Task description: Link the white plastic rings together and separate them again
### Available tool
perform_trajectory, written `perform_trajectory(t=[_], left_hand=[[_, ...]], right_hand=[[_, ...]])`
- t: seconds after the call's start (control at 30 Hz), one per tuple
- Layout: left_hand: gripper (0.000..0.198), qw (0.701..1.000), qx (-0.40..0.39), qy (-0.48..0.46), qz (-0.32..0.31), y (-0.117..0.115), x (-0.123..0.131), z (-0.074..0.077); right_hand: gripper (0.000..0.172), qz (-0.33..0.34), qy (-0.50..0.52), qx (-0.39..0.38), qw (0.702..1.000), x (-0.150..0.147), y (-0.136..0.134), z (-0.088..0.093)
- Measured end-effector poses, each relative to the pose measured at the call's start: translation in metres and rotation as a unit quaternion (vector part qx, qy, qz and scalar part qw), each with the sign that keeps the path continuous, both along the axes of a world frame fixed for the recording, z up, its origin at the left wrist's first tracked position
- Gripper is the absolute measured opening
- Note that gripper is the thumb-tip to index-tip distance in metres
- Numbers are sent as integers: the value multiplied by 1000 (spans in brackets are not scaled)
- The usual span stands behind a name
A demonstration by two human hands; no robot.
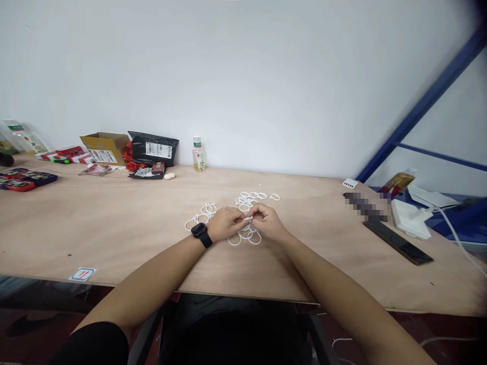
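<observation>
My left hand [227, 223], with a black watch [199, 230] on its wrist, pinches a small white plastic piece [249, 218], which looks like part of a white ring. My right hand [268, 222] meets it there, thumb and forefinger closed on the same piece. The fingers hide most of it. Just below the hands lie several white rings [234, 239], some overlapping. Beyond the fingertips is a loose pile of similar white rings [245, 198], with one ring [274, 197] apart to the right. More white rings [203, 218] sit left of my left hand.
Along the wall stand a bottle [198, 154], a black mailing bag [154, 148] and an open cardboard box [104, 148]. A phone [397, 242] and a white adapter [411, 219] lie at the right. A numbered card [82, 274] is near the front edge of the wooden table [125, 223].
</observation>
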State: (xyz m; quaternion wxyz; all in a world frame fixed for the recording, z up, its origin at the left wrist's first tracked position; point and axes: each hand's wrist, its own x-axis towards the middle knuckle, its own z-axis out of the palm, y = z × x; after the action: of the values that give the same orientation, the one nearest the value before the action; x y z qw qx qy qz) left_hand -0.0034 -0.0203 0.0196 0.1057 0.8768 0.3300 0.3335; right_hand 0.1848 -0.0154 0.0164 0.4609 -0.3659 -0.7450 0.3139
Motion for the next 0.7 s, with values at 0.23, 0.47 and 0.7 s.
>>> perform_trajectory(t=[0.23, 0.47, 0.7], left_hand=[[28, 999, -13, 28, -12, 0, -1, -1], [29, 999, -5, 37, -14, 0, 1, 2], [28, 998, -25, 34, 39, 11, -9, -4]], right_hand=[[12, 19, -29, 21, 999, 1, 0, 4], [18, 18, -27, -2, 999, 5, 8, -5], [23, -98, -77, 21, 992, 29, 32, -13]])
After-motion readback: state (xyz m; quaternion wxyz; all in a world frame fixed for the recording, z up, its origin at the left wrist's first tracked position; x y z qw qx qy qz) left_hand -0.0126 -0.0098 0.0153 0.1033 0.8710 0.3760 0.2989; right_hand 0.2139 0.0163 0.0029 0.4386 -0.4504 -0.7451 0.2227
